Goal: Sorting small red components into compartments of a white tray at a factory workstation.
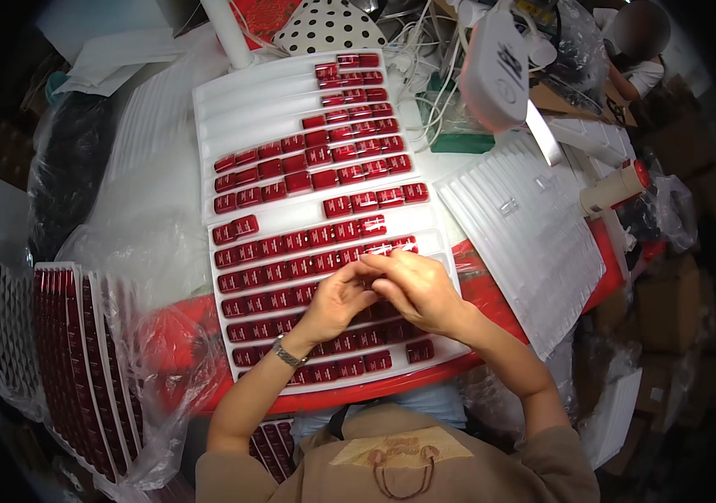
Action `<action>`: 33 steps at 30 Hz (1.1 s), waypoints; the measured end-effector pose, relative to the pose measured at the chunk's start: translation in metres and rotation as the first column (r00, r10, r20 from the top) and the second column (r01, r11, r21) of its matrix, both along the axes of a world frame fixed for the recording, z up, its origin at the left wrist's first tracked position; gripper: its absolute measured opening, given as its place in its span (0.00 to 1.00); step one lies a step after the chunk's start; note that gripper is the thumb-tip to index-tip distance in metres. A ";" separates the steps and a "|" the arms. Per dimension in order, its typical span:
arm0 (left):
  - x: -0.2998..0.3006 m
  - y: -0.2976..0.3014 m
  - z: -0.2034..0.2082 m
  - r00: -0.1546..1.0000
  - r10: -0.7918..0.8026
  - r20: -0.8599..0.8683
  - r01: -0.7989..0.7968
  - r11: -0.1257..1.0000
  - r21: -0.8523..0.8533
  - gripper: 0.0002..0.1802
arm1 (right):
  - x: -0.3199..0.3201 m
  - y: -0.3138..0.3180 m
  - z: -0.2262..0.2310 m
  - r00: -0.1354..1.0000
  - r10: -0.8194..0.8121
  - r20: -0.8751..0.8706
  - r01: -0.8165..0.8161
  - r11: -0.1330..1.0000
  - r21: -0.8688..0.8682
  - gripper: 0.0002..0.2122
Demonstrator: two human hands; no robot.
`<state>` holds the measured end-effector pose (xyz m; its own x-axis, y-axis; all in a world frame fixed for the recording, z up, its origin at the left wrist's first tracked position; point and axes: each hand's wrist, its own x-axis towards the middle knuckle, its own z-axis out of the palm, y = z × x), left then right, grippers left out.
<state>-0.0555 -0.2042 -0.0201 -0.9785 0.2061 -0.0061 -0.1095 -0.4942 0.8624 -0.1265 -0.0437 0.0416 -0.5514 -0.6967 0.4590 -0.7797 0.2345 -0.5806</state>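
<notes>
Two white grooved trays lie on a red table: a near tray (442, 243) and a far tray (245, 101), both holding rows of several small dark red glossy blocks (308, 180). My left hand (337, 299) and my right hand (417, 289) meet over the near tray's middle rows, fingertips pinched together around a small red block (368, 267) that is mostly hidden by the fingers. A metal watch (288, 353) is on my left wrist.
A stack of filled trays in a clear plastic bag (81, 360) stands at the left. An empty ribbed white tray (526, 235) lies at the right. A white lamp head (494, 71), cables and a dotted object sit at the back. Another person (639, 42) is at the far right.
</notes>
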 end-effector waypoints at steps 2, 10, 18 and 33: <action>-0.001 0.010 0.001 1.000 0.007 0.013 -0.008 0.997 0.073 0.18 | 0.001 0.000 0.002 0.981 -0.056 0.184 0.074 0.993 -0.092 0.14; 0.007 0.035 0.009 0.973 0.224 -0.051 -0.222 0.974 0.041 0.19 | 0.009 0.007 0.008 0.943 -0.254 0.213 0.230 0.964 0.133 0.22; -0.032 -0.057 0.026 0.724 0.227 -0.652 -0.680 0.076 -0.729 0.14 | -0.045 0.069 0.022 0.792 -0.411 0.451 0.399 0.908 0.128 0.25; -0.027 -0.157 0.024 0.837 0.055 -0.545 -0.520 -0.231 -0.822 0.16 | -0.087 0.109 -0.011 0.694 -0.375 0.614 0.525 0.848 -0.077 0.08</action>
<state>-0.0830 -0.3612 0.0039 -0.9251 -0.1071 0.3643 0.0182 0.9459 0.3241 -0.2135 0.0657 0.0302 -0.9745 -0.2113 0.0752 -0.1327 0.2729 -0.9528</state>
